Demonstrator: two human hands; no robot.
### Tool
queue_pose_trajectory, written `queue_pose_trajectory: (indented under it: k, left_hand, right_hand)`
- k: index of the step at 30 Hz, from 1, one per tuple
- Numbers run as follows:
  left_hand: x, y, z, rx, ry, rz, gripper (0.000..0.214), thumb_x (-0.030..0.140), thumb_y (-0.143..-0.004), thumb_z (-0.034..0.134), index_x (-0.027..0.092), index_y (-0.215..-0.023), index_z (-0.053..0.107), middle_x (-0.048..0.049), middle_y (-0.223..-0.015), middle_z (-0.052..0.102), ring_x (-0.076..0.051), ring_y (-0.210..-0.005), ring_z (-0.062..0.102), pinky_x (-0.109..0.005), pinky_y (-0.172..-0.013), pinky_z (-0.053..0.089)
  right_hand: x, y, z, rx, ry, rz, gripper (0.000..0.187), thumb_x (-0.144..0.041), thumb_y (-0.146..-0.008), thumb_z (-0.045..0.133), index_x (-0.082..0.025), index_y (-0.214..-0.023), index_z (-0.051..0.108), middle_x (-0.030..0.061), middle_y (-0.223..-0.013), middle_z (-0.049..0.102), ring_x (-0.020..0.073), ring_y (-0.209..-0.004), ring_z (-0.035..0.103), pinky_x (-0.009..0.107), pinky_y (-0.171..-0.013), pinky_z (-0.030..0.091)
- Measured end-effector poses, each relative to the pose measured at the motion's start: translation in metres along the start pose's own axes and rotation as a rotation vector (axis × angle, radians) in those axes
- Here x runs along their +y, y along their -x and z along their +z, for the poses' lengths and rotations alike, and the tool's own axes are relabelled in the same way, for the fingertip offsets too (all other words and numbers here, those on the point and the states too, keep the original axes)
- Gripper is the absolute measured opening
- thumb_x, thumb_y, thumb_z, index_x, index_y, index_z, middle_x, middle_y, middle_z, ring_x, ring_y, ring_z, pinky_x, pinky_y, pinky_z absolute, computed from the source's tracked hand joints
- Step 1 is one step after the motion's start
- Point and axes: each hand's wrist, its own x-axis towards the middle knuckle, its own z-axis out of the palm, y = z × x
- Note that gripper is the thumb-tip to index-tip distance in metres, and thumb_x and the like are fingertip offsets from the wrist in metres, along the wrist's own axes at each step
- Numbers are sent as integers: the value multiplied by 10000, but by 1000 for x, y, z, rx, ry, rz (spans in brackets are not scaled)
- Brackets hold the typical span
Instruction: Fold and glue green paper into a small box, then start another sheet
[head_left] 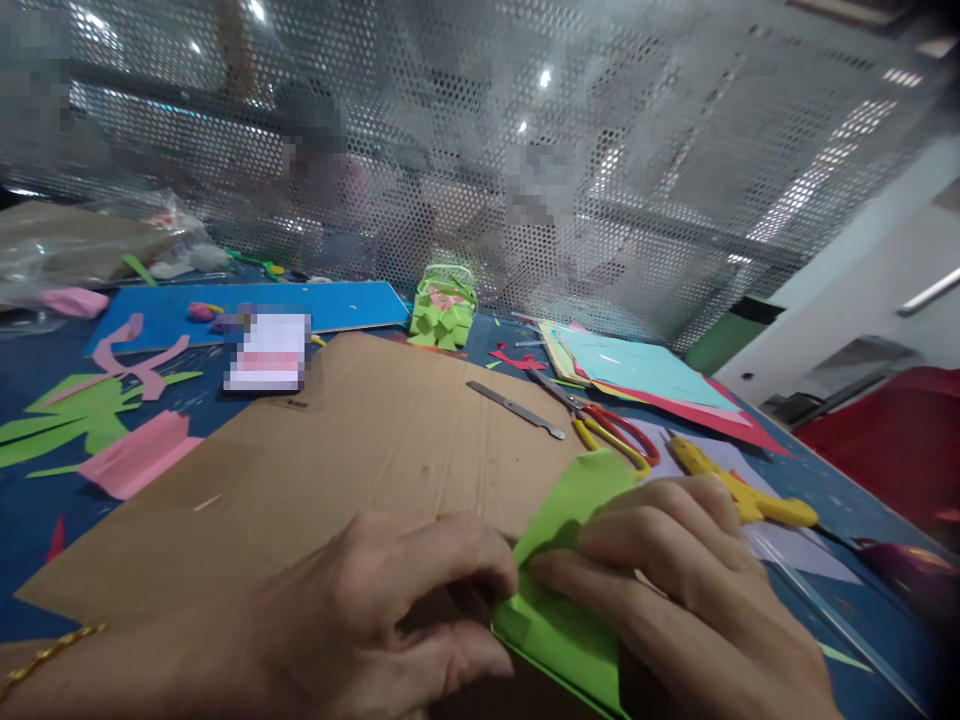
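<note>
A folded sheet of bright green paper [577, 630] lies at the front of a brown cardboard sheet [375, 420], its layers showing along the lower edge. My right hand [690, 590] grips it from the right, with fingers pressed on the fold. At its left edge is my left hand [420, 600], fingers curled against the paper and thumb just below; the inner fingertips are partly hidden. Beyond the paper, scissors [611, 425] with red and yellow handles lie beside a flat metal blade [516, 408].
A yellow glue gun [739, 485] rests at right, near stacked coloured paper [645, 368]. A green paper basket [442, 305] stands at the back before a perforated metal screen [480, 130]. Leftward are a phone [268, 350], a blue board [360, 303] and pink paper [139, 455].
</note>
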Motion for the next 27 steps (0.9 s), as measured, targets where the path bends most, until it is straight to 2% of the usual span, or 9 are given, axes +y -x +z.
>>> queue_pose_trajectory:
  k: [3, 7, 10, 14, 16, 18, 22, 24, 27]
  left_hand:
    - [0, 0, 0, 26, 8, -6, 104, 194, -907, 675, 215, -1007, 655, 20, -881, 728, -118, -755, 668, -182, -682, 486]
    - [0, -1, 1, -5, 26, 3, 121, 149, -884, 671, 203, -992, 662, 12, -873, 730, -121, -748, 663, -190, -671, 475]
    - [5, -3, 1, 2, 158, -113, 110, 177, -872, 692, 216, -973, 673, 20, -875, 725, -128, -772, 665, -201, -696, 486]
    - [9, -7, 0, 84, 432, -317, 118, 258, -861, 714, 216, -946, 644, 29, -866, 685, -127, -800, 640, -215, -722, 498]
    - [8, -9, -1, 66, 549, -361, 174, 265, -845, 727, 207, -985, 643, 17, -906, 684, -129, -826, 633, -229, -751, 499]
    - [7, -11, -3, -14, 627, -386, 235, 270, -829, 738, 200, -1041, 663, -3, -958, 700, -145, -866, 641, -251, -786, 504]
    - [12, -12, -8, -153, 567, -476, 234, 298, -846, 715, 205, -1060, 713, -24, -1007, 728, -197, -957, 659, -282, -827, 510]
    - [15, -11, -9, -168, 507, -511, 220, 297, -841, 705, 207, -1041, 722, -26, -1011, 736, -218, -987, 663, -286, -832, 513]
    - [16, -8, -7, -152, 474, -503, 193, 292, -835, 683, 213, -1006, 724, -18, -996, 744, -218, -958, 670, -280, -808, 518]
  right_hand:
    - [1, 0, 0, -9, -6, -15, 253, -271, -1070, 423, -217, -1035, 667, 6, -806, 661, 154, -748, 583, 383, -738, 380]
    - [2, -3, 0, 0, 0, -19, 167, -230, -1034, 507, -219, -988, 667, -1, -803, 664, 150, -745, 570, 374, -713, 379]
    - [2, -4, 1, -21, -14, -21, 202, -262, -1050, 477, -221, -995, 668, -1, -805, 666, 149, -737, 566, 376, -708, 373]
    - [1, -1, 4, 40, -64, -16, 290, -311, -1074, 406, -218, -988, 668, 4, -784, 654, 156, -726, 569, 386, -716, 366]
    - [1, -1, 6, 70, -67, -20, 298, -317, -1075, 402, -224, -979, 669, -1, -769, 654, 155, -711, 567, 386, -718, 362]
    - [1, 0, 7, 77, -66, -26, 299, -318, -1076, 399, -230, -979, 667, -5, -763, 659, 157, -704, 571, 388, -718, 360]
    - [-1, 0, 8, 69, -79, -28, 311, -341, -1076, 392, -225, -981, 664, -1, -770, 667, 167, -697, 580, 397, -700, 364]
    - [-2, -1, 7, 100, -75, -37, 305, -330, -1072, 405, -226, -954, 666, -10, -747, 661, 162, -674, 569, 398, -679, 363]
    - [-4, -5, 2, 57, -74, -23, 189, -215, -1021, 507, -222, -936, 675, -23, -751, 673, 149, -688, 575, 388, -680, 381]
